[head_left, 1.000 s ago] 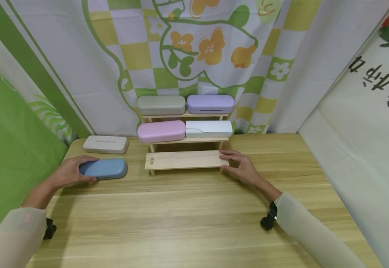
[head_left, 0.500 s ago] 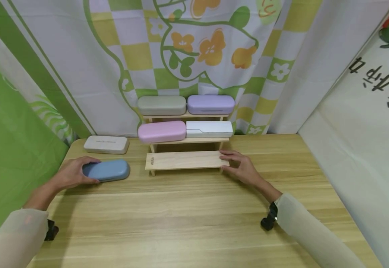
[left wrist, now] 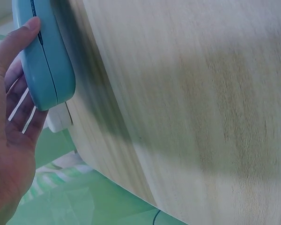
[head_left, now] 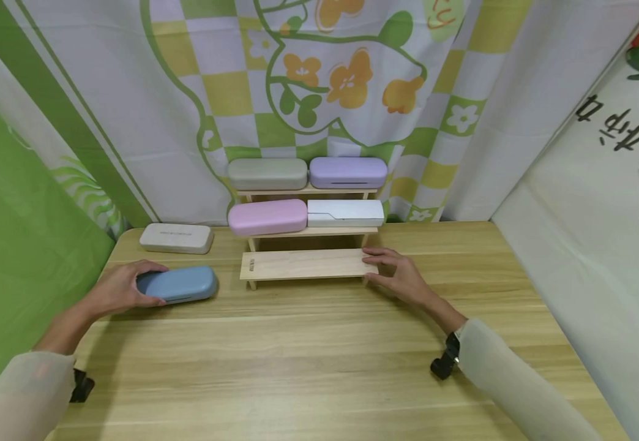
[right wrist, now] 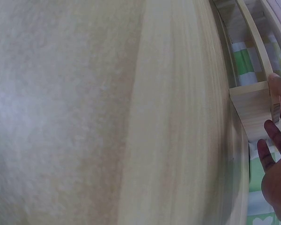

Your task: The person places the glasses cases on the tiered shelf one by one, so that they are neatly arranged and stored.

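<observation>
My left hand [head_left: 123,288] grips the left end of a blue case [head_left: 179,285] at the left of the table; in the left wrist view the thumb lies on the seam side of the blue case [left wrist: 47,61], fingers behind it. My right hand [head_left: 402,278] holds the right end of the lowest shelf [head_left: 303,264] of a wooden stand, thumb at its front edge. That shelf bears nothing. In the right wrist view the right hand [right wrist: 276,140] is partly cut off, thumb on the shelf board [right wrist: 255,37].
On the middle shelf lie a pink case [head_left: 267,217] and a white case [head_left: 346,213]; on the top shelf, a grey-green case [head_left: 267,174] and a purple case [head_left: 348,173]. An off-white case [head_left: 176,237] lies behind the blue one. A patterned curtain [head_left: 231,92] hangs behind the table [head_left: 297,361].
The blue case has moved slightly right and toward the table's front in my left hand, its right end turning a little toward the back. My right hand has stayed at the shelf end.
</observation>
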Demonstrator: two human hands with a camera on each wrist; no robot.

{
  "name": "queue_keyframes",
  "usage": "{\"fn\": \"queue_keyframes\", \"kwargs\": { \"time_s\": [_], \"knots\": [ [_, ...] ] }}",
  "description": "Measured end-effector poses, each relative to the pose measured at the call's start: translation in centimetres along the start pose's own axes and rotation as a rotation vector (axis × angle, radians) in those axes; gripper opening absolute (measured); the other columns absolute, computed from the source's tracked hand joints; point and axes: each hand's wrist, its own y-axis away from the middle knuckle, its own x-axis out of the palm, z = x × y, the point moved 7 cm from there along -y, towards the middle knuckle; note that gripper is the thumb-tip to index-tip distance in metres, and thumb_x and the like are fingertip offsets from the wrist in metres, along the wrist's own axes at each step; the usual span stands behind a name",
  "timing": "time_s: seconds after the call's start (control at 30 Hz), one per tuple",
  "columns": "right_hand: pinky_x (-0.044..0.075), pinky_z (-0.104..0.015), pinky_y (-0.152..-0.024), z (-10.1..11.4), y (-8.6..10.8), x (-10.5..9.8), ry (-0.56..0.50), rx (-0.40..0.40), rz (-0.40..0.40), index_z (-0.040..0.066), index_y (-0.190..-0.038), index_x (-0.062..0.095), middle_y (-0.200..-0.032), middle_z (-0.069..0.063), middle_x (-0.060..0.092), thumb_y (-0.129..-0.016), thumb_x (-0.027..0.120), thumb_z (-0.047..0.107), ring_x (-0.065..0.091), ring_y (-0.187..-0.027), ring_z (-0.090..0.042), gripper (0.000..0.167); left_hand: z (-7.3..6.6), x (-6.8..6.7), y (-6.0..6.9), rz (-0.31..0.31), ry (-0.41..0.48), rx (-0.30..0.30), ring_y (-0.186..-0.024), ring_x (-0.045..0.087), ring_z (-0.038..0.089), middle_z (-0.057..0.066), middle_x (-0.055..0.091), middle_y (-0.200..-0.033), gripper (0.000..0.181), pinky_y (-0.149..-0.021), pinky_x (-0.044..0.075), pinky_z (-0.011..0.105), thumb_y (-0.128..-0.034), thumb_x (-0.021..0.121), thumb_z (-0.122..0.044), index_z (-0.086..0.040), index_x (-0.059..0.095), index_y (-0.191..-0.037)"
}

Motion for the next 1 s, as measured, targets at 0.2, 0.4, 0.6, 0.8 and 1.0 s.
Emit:
{"fn": "queue_keyframes", "kwargs": {
  "time_s": [0.2,0.4,0.6,0.8,1.0],
  "knots": [
    [0.038,-0.013,-0.111,0.1,0.0,-0.3,0.037,-0.024,0.003,-0.002,-0.121,0.077,-0.141,-0.018,0.068,-0.082,0.087,-0.004,0.062,-0.13,-0.04,0.04,-1.0,-0.5,0.3,-0.032,-0.017,0.028,-0.108,0.069,0.041,0.024,0.073,-0.123,0.075,-0.083,0.055,0.047,-0.0671,0.101,-0.035,-0.004,0.072,-0.129],
    [0.039,-0.013,-0.11,0.6,0.1,-0.6,0.041,-0.061,-0.012,-0.004,-0.118,0.077,-0.137,-0.022,0.068,-0.079,0.088,-0.006,0.063,-0.126,-0.042,0.041,-2.3,-0.9,0.3,-0.064,-0.034,0.053,-0.107,0.07,0.038,0.02,0.075,-0.122,0.074,-0.082,0.055,0.047,-0.0661,0.101,-0.034,-0.005,0.073,-0.128],
    [0.052,-0.032,-0.108,0.6,0.1,-1.0,0.07,-0.062,-0.011,-0.001,-0.121,0.077,-0.138,-0.019,0.069,-0.081,0.089,-0.003,0.064,-0.125,-0.04,0.042,-3.5,-1.0,0.0,-0.054,-0.019,0.057,-0.108,0.07,0.037,0.02,0.074,-0.123,0.072,-0.084,0.055,0.047,-0.0675,0.101,-0.032,-0.004,0.073,-0.128],
    [0.058,-0.058,-0.094,0.5,0.0,-1.5,0.109,-0.068,-0.034,-0.004,-0.125,0.073,-0.138,-0.02,0.068,-0.08,0.09,-0.003,0.065,-0.123,-0.041,0.048,-4.3,-0.6,-0.3,-0.034,-0.037,0.064,-0.106,0.07,0.035,0.019,0.074,-0.124,0.072,-0.082,0.055,0.046,-0.0681,0.1,-0.034,-0.006,0.073,-0.129],
    [0.058,-0.061,-0.091,0.7,0.0,-2.1,0.143,-0.062,-0.076,-0.004,-0.132,0.068,-0.142,-0.022,0.064,-0.074,0.093,-0.005,0.061,-0.127,-0.042,0.063,-5.0,-0.2,-0.7,-0.059,-0.05,0.094,-0.104,0.071,0.034,0.018,0.075,-0.122,0.072,-0.08,0.055,0.046,-0.0654,0.101,-0.033,-0.007,0.074,-0.127]
  ]
}}
